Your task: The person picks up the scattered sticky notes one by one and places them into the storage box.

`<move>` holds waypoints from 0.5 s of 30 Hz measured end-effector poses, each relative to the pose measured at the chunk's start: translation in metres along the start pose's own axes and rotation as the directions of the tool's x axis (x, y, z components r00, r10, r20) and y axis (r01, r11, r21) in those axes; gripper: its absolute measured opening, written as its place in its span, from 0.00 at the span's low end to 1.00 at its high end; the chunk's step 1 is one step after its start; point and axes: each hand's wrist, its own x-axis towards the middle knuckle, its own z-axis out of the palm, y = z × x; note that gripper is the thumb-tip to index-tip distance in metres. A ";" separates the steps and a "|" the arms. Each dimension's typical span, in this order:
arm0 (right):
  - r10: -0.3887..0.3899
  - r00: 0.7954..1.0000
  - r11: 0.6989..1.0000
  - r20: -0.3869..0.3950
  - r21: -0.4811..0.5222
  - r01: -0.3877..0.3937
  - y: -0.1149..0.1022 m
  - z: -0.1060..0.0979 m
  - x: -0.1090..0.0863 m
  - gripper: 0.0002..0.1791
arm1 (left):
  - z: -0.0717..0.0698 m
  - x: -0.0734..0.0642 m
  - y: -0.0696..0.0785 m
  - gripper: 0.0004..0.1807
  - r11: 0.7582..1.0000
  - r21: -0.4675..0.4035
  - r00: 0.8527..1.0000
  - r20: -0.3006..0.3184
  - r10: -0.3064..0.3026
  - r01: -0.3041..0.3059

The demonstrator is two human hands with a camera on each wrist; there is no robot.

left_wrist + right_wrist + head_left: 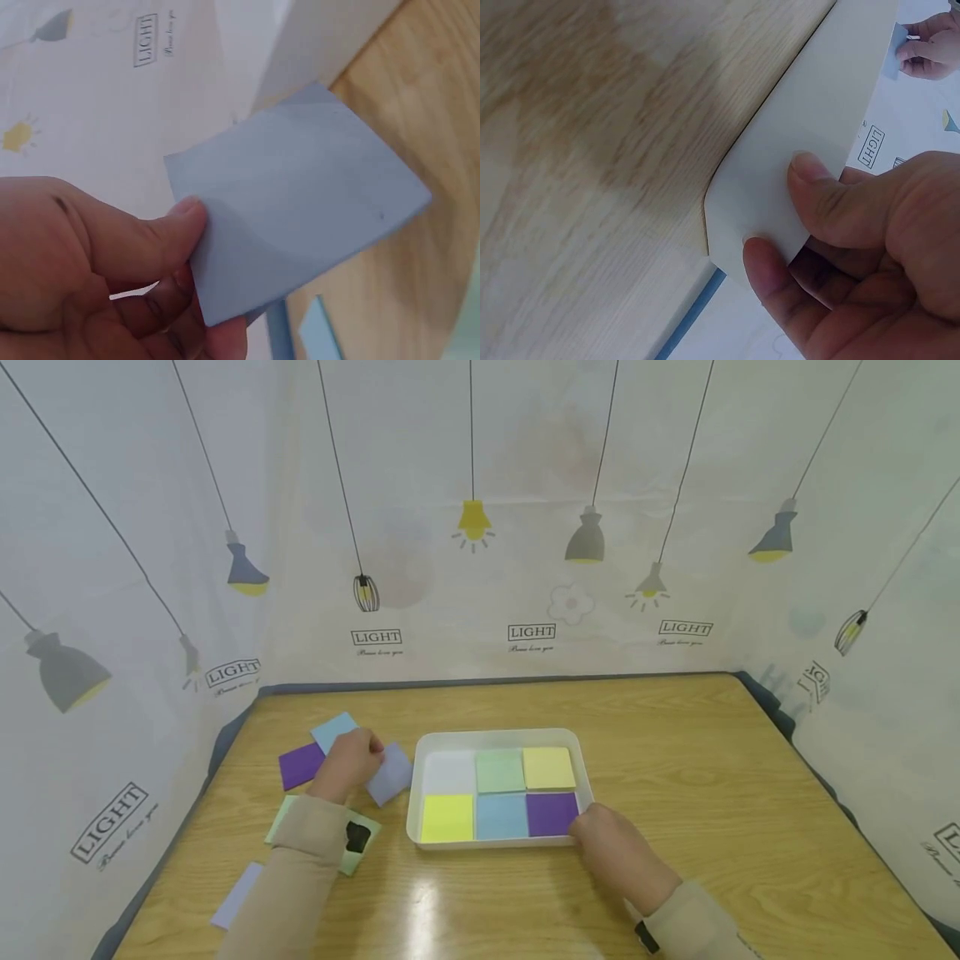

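Note:
My left hand (351,762) pinches a lavender sticky-note pad (392,775) by its edge, left of the white tray. In the left wrist view the thumb lies on the face of this pad (300,195), which looks grey-blue there. My right hand (618,852) grips the near right corner of the white tray (495,843); thumb and a finger press its outer wall in the right wrist view. Inside the tray, the back row has a green pad (500,772) and a pale yellow pad (548,768). In front lie a bright yellow pad (447,818), a blue pad (502,817) and a purple pad (552,814).
Left of the tray lie a light blue pad (332,729) and a purple pad (300,766). Green paper (365,835) shows beside the left sleeve, partly covered. Another lavender pad (237,895) is nearer the front. A printed curtain (450,660) encloses the wooden table (690,760).

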 end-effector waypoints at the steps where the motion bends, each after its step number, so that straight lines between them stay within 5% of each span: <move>1: -0.002 1.000 1.000 -0.001 -0.002 0.002 0.000 0.000 0.000 0.08 | -0.002 -0.001 0.002 0.10 1.000 0.006 1.000 -0.007 0.014 -0.014; 8: -0.001 1.000 1.000 -0.003 0.006 0.001 0.001 0.001 -0.001 0.08 | -0.014 -0.011 0.012 0.08 0.995 0.033 0.994 -0.043 0.097 -0.095; 15: 0.010 1.000 1.000 0.003 0.010 -0.010 0.001 0.002 0.000 0.08 | -0.025 -0.026 0.027 0.07 0.994 0.032 0.992 -0.075 0.105 -0.103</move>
